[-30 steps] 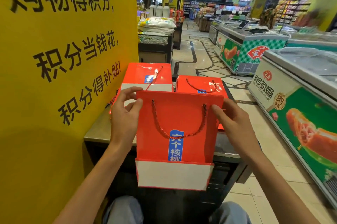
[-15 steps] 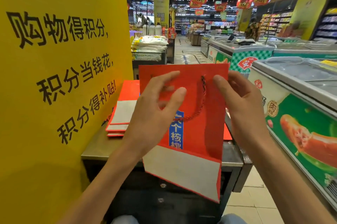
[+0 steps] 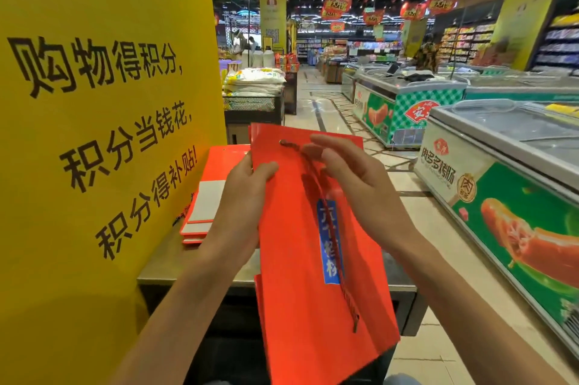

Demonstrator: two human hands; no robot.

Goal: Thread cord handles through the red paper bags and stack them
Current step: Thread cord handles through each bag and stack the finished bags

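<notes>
— Supermarket aisle behind, steel counter (image 3: 188, 272) in front. Where's the red paper bag (image 3: 313, 290)?

— Held flat above the counter, long axis running away from the person and tilted. The left hand (image 3: 247, 196) grips its left edge, thumb on the face.

— And the cord handle (image 3: 329, 228)?

— One end sits at the top-left hole; the rest trails down the bag's face, free. The right hand (image 3: 351, 174) pinches it near the top, so it's nearer the empty hole.

— Finished ones?

— The stack of red bags (image 3: 210, 193) lies just left.
</notes>
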